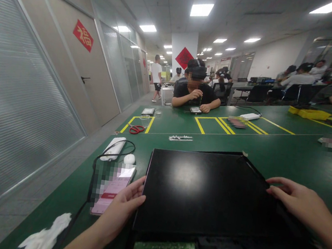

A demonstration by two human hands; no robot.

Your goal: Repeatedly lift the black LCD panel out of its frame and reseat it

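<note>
A large black LCD display panel [204,204] lies in front of me, its dark face up and reflecting a ceiling light. My left hand [124,203] grips its left edge, thumb near the face and fingers at the side. A black frame [254,170] shows around the panel's far and right edges. At the right side, my right hand [300,201] pinches the rim of that frame between thumb and fingers. Along the near edge runs a strip of green circuit board [164,247]. The underside of the panel is hidden.
On the green table [166,122] to the left are a phone [113,189], a white power bank [113,149], a black cable, a small white round case [129,159] and crumpled tissue [47,235]. Red scissors [137,129] lie farther back. A person [198,90] works opposite.
</note>
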